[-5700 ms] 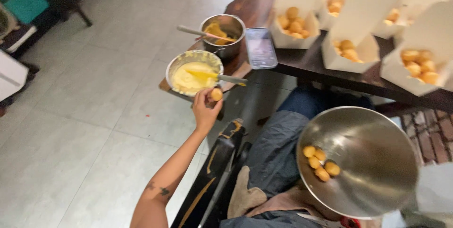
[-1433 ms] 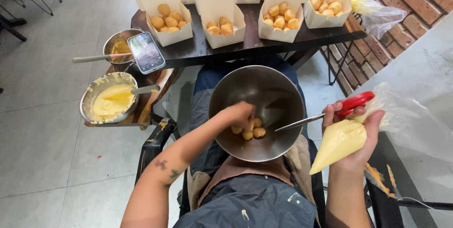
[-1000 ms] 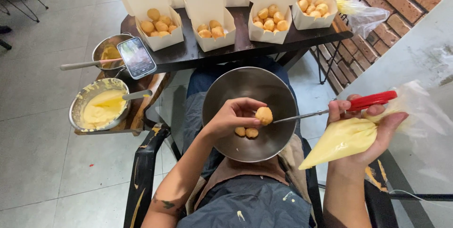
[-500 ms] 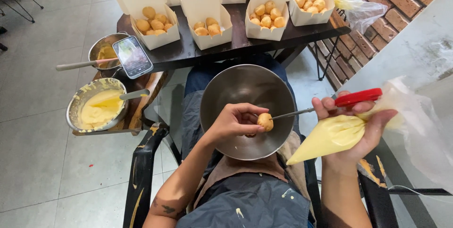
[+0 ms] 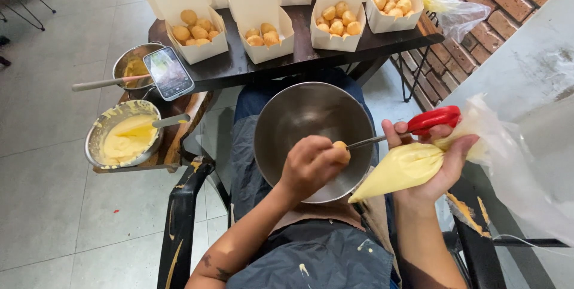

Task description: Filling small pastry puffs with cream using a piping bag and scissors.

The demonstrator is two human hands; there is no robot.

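Golden pastry ball (image 5: 341, 145): small, round, pale brown; I see it pinched at the fingertips of my left hand (image 5: 311, 166), over the near rim of the steel bowl (image 5: 299, 115) resting on my lap. Left forearm comes up from the lower left, wrist bent, back of the hand towards the camera, fingers curled together around the ball so that only its top edge shows.

Right hand (image 5: 433, 157): raised at the bowl's right side, palm partly up, fingers wrapped around two items at once. Item one, a clear piping bag (image 5: 400, 169) of yellow cream, lying across the palm, its tapered tip pointing down and left towards the bowl's rim. Item two, a red-handled tool (image 5: 433, 120), gripped under the thumb; its thin metal shaft (image 5: 365, 142) runs left and meets the pastry ball. I cannot tell whether it pierces the ball.

Surroundings: a shallow metal bowl of yellow cream (image 5: 122, 139) with a utensil in it, at far left; a phone (image 5: 169, 72) lying on a smaller bowl (image 5: 128, 65); white paper boxes (image 5: 266, 32) of pastry balls lined up on the dark table (image 5: 302, 56) beyond the steel bowl.
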